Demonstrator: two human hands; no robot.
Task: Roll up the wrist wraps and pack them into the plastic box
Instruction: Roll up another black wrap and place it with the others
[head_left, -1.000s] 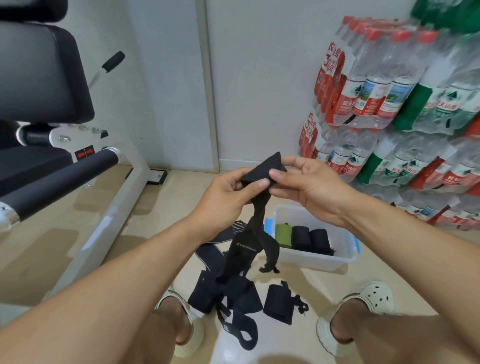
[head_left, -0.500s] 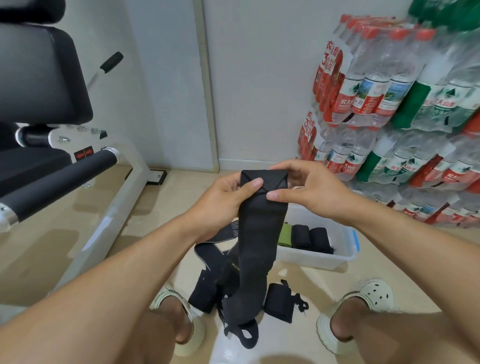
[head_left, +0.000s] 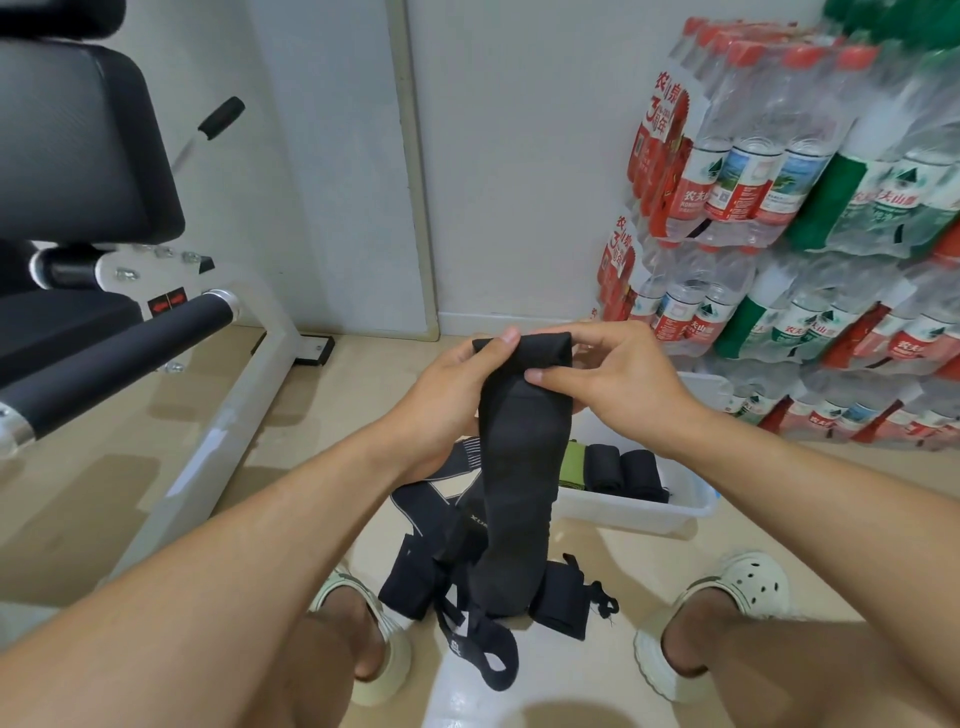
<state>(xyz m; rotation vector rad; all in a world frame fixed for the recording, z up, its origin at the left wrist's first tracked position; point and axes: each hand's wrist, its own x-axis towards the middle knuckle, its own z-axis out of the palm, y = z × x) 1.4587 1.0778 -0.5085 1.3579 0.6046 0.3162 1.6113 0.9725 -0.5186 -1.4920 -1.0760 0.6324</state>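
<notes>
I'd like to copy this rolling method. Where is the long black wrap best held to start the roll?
Grip the long black elastic wrist wrap at its folded top end, one hand from each side, as the left hand and right hand do; the rest hangs straight below, free to wind up.

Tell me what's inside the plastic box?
The box holds one green roll and two black rolls, side by side. The hanging wrap and the right hand cover its left and far parts, so anything there is hidden.
</notes>
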